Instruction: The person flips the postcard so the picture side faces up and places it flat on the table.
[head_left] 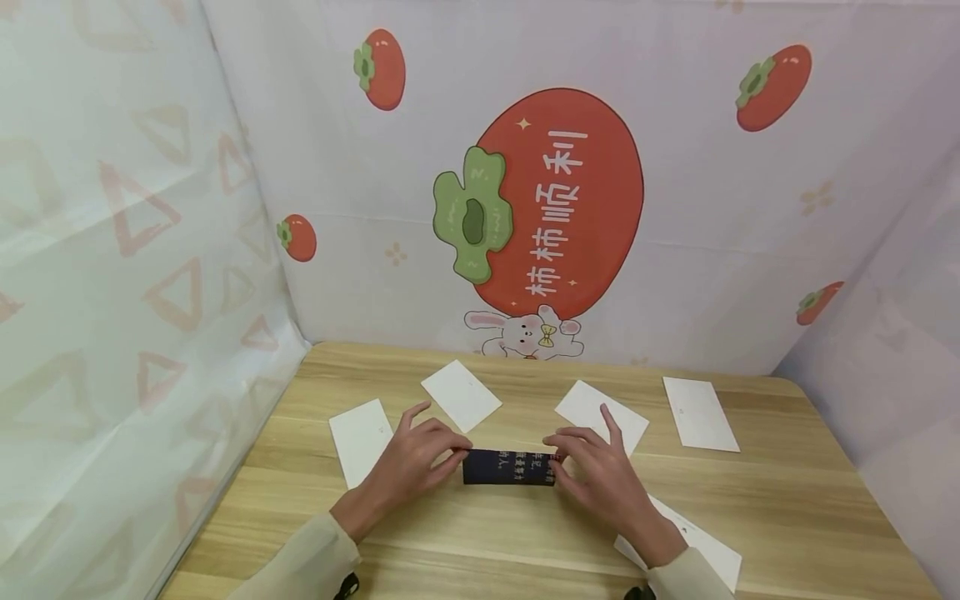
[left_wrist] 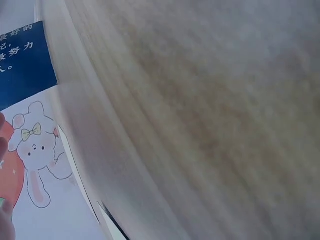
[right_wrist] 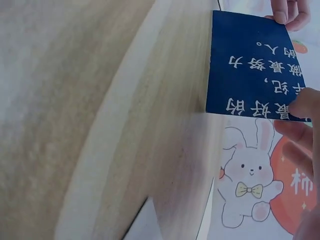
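Left hand [head_left: 420,458] pinches the left end, right hand [head_left: 596,471] pinches the right end, and the navy Chinese-lettered card [head_left: 491,468] is up mid-table, white cards [head_left: 461,394] lying left, far and right on the wood-grain table [head_left: 450,537]!

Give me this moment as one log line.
left grip: pinches left end of dark blue card | right grip: pinches right end | five white cards: on wooden table

hands [head_left: 420,457]: bare | left sleeve [head_left: 309,557]: cream | right sleeve [head_left: 690,577]: cream | black pieces [head_left: 347,586] alongside (mostly out of view)
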